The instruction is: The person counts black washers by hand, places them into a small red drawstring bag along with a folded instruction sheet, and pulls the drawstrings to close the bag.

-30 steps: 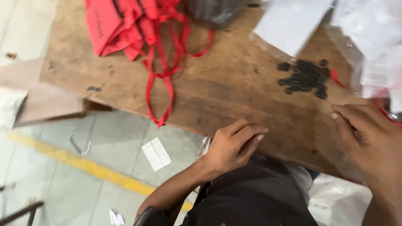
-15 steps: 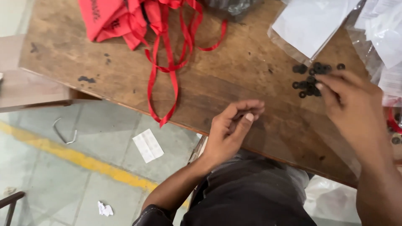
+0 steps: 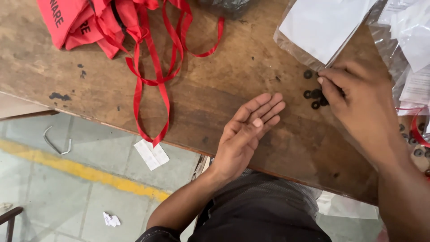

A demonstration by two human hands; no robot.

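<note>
Fingers of the left hand [image 3: 244,134] have uncurled flat and empty; right hand [image 3: 358,101] now pinches black washers [image 3: 313,95].

Premises: a workshop or small assembly floor. Evidence: worn, stained wooden workbench [image 3: 112,89], bare concrete floor [image 3: 53,197] with yellow marking line [image 3: 80,170], scattered paper scraps [image 3: 152,153], loose black washers [image 3: 313,96].

A clear plastic bag with a white paper sheet inside [image 3: 322,27] is seen at the table's top right. More clear bags with white papers [image 3: 410,40] are piled beside it. A small white label [image 3: 152,153] is hung on a red ribbon's end.
</note>
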